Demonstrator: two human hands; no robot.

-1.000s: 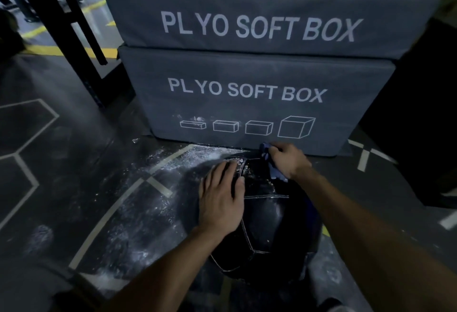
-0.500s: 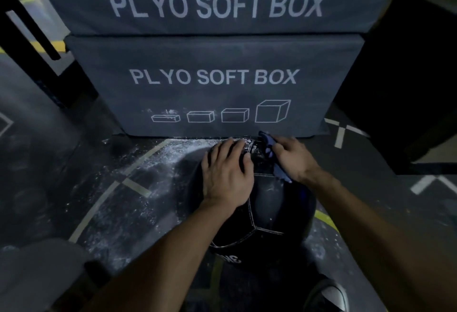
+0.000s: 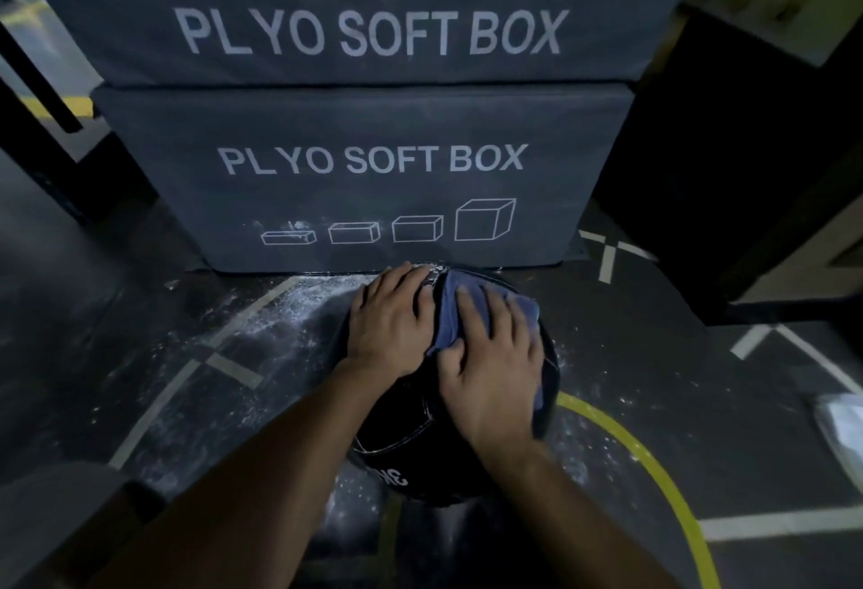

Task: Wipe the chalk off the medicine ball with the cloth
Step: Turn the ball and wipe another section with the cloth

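Now right hand (image 3: 495,373) lies flat with spread fingers, pressing cloth (image 3: 460,308) onto ball (image 3: 401,439) top, likely mid-wipe; left hand (image 3: 390,324) flat beside it, fingers straight, probably steadying ball; ball black, stitched seams, chalk speckling its far top edge; sits on floor just before lower box (image 3: 373,177).
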